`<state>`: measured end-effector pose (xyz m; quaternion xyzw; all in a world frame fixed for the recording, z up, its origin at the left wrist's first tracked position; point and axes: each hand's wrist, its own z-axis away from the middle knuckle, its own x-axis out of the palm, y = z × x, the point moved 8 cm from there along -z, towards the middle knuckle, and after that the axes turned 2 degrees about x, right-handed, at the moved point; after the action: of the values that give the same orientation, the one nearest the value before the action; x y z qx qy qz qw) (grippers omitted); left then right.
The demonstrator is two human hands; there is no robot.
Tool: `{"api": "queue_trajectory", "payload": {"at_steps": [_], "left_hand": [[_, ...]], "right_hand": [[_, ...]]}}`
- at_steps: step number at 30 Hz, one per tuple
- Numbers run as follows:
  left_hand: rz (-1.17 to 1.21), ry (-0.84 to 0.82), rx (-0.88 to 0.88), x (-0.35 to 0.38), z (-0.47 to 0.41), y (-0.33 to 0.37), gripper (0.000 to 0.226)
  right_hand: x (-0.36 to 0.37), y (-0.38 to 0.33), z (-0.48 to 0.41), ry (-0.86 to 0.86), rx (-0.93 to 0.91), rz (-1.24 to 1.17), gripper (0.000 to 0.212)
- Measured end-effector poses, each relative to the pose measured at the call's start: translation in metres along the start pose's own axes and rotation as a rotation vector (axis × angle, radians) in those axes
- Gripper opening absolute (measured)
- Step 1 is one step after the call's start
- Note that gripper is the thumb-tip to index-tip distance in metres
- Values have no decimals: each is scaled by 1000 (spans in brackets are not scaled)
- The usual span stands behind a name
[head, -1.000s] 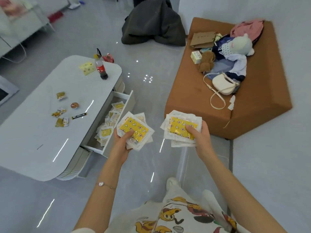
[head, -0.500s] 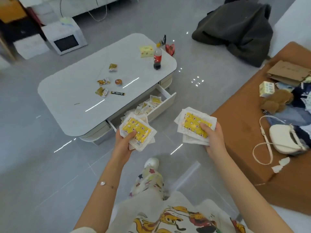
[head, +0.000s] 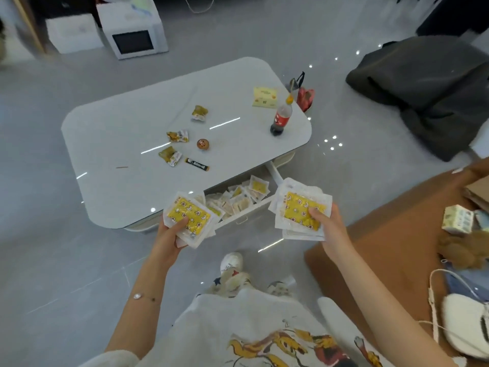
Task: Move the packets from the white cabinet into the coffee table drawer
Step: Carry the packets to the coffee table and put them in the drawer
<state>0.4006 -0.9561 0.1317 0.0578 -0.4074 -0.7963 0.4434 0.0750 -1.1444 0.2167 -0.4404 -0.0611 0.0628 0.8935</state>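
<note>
Above open drawer (head: 242, 205): left hand (head: 169, 237), right hand (head: 329, 229) each clamp a packet stack (head: 189, 215), (head: 301, 210), staged for dropping in.

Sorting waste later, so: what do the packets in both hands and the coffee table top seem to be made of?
Packets: thin, flexible plastic film, probably; clear-white sealed borders around a yellow printed centre, slightly glossy. Coffee table top: hard, smooth and glossy, maybe glass or lacquered stone; it mirrors lights as sharp streaks.
</note>
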Motion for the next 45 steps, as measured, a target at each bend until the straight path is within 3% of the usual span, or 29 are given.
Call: {"api": "queue_trajectory", "payload": {"at_steps": [4,10,12,15,20,24,26,29,34,37,41,43,45], "left_hand": [[17,49,-49,4,-33,-4,39],[101,172,-129,0,-97,-54,37],[153,245,-166,-7,-121,-81,35],[205,328,-217,-25,-169,-130,59],[251,434,-167,-53,-271,-202,26],[233,474,-146,-81,-340,-249,25],[155,479,-197,-94,-362,-265,30],[65,469,-274,-108,-386,-281,44],[41,559,-357,-121,-398,-295,48],[-104,653,-342,-118,-390,-285,60],[-395,708,-165,-103,-370,-240,74],[-747,653,-95,-88,-358,-207,58],[-1215,482,-90,-61,-345,-178,48]], "right_hand": [[14,-12,-54,-19,53,66,39],[54,20,-154,-85,177,242,45],[69,47,-196,-116,221,306,45],[93,100,-262,-157,303,379,45],[125,209,-380,-232,334,486,46],[140,298,-452,-228,402,491,50],[146,335,-470,-212,471,435,55],[162,370,-484,-252,543,398,43],[179,388,-493,-207,560,339,43],[178,374,-492,-152,432,515,43],[181,330,-481,-174,202,955,45],[190,300,-466,-263,78,1175,53],[204,270,-442,-435,-38,1378,60]]}}
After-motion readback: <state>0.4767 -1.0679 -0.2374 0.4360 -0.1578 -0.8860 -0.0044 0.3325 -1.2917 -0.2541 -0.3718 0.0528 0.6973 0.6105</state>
